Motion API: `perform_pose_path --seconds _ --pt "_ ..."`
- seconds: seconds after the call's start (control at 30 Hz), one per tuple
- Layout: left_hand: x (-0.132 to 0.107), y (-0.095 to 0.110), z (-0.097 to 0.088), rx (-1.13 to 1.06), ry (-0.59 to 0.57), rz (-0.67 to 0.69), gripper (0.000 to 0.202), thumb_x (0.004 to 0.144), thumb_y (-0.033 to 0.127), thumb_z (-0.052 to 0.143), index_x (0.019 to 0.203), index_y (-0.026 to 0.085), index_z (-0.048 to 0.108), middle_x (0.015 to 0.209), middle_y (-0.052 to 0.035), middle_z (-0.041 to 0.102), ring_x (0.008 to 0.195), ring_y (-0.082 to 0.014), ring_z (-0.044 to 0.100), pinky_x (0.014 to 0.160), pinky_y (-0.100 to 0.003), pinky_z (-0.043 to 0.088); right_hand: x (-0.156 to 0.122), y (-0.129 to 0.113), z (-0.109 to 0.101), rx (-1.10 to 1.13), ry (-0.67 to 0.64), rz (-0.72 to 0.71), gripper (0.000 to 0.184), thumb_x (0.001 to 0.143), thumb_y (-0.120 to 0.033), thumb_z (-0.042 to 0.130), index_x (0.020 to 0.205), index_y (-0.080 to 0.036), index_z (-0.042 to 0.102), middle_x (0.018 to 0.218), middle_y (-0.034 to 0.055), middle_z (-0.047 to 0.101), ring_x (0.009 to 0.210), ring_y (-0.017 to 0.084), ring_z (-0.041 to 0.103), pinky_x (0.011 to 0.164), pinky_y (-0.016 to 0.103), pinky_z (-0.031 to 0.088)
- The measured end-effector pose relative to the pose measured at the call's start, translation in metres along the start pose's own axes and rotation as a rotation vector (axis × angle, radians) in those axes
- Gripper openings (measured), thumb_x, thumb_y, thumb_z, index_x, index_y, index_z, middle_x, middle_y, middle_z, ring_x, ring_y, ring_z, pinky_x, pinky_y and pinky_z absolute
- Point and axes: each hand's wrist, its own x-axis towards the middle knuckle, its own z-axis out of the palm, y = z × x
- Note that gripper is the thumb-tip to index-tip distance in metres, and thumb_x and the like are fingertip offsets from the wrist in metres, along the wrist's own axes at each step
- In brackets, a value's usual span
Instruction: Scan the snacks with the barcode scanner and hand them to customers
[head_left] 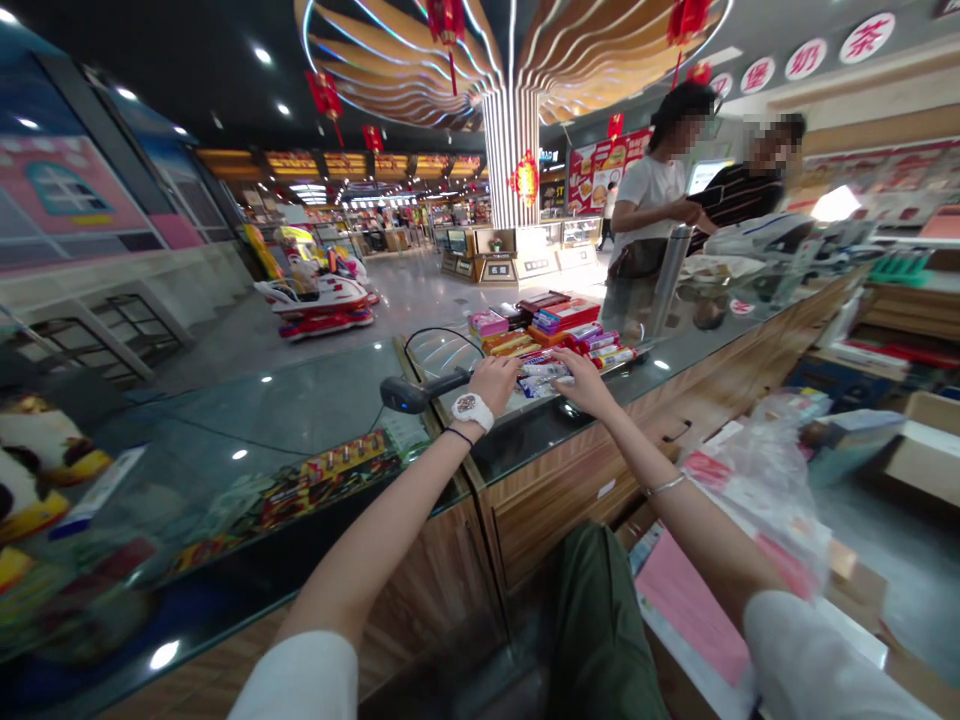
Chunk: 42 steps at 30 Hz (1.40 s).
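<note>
My left hand (493,379), with a white watch (472,411) on its wrist, rests at the left edge of a pile of candy packs. Its fingers reach out over the near packs, their tips partly hidden. On the other side, my right hand (585,384) has its fingers spread and touching the packs. Between the hands lie shiny white-and-blue wrapped packs (537,380). Behind them are red boxes (574,312), a pink pack (489,323) and several coloured tubes (611,355). Left of my left hand, a black barcode scanner (409,394) lies on the glass counter.
The glass counter (300,400) runs across in front, with packaged goods (322,480) under its left part. A metal post (673,265) stands right of the pile. Two people (649,190) are farther along the counter. Plastic bags (765,480) and boxes sit at my right.
</note>
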Motion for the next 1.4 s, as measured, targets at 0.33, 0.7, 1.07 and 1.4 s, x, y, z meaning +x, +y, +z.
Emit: perform_pose_path --seconds 0.33,0.7,1.07,1.4 --pt "-0.042 -0.059 -0.043 -0.049 0.126 -0.006 0.021 0.096 0.02 0.051 0.11 0.02 0.067 0.11 -0.0066 0.073 0.106 -0.022 0.064 0.099 -0.039 0.048 0.039 -0.055 0.018 0.022 -0.038 -0.19 0.032 0.086 -0.021 0.058 0.116 -0.023 0.069 0.114 0.0089 0.074 0.112 0.027 0.065 0.113 0.056 0.033" --pt "-0.104 -0.138 -0.096 0.055 0.12 0.003 0.024 0.095 0.024 0.053 0.117 0.021 0.064 0.121 -0.0065 0.07 0.112 -0.0216 0.062 0.103 -0.04 0.046 0.095 -0.132 0.061 0.024 -0.051 -0.387 0.036 0.09 -0.021 0.059 0.124 -0.023 0.067 0.12 0.0084 0.071 0.115 0.025 0.064 0.119 0.053 0.027" --pt "-0.131 -0.175 -0.111 0.243 0.222 -0.235 0.03 0.094 0.025 0.053 0.122 0.024 0.063 0.128 -0.0064 0.068 0.117 -0.0246 0.061 0.113 -0.047 0.037 0.133 -0.203 0.122 0.127 -0.032 -0.423 0.031 0.089 -0.018 0.062 0.117 -0.027 0.07 0.113 0.0049 0.073 0.109 0.024 0.066 0.117 0.053 0.032" --pt "-0.153 -0.194 -0.101 0.301 0.092 -0.156 0.048 0.096 0.01 0.039 0.138 0.025 0.056 0.141 -0.0045 0.059 0.132 -0.0212 0.054 0.119 -0.05 0.032 0.119 -0.19 0.149 0.176 -0.087 -0.404 0.031 0.088 -0.024 0.065 0.119 -0.03 0.071 0.111 0.0045 0.075 0.109 0.025 0.067 0.115 0.057 0.033"
